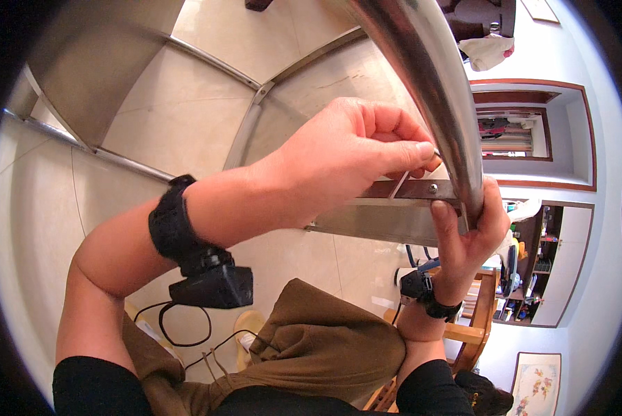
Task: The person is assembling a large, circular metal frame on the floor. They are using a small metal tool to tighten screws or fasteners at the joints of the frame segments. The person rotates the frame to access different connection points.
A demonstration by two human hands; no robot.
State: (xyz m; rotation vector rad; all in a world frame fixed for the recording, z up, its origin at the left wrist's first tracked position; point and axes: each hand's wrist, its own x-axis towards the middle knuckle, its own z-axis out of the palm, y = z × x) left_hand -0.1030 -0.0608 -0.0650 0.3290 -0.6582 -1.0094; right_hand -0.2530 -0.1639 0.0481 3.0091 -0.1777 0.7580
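My left hand (352,143) pinches a small metal piece (437,153) between thumb and forefinger, right beside a thick curved stainless-steel tube (436,83). Its exact kind is hidden by the fingers. Below those fingers a thin pale strip (400,185) slants across a flat metal crossbar (415,189); whether the hand holds it, I cannot tell. A cross-slotted screw (433,188) sits in the crossbar near the tube. My right hand (480,229) grips the tube's lower end, its thumb against the crossbar's underside. Both belong to a metal frame (246,130) with sheet panels.
A large sheet panel (103,57) stands at upper left. Black cable (168,338) loops over the tiled floor (269,255) near my feet. On the right are a wooden chair (472,333), a filled shelf cabinet (547,260) and a person's dark-haired head (480,392).
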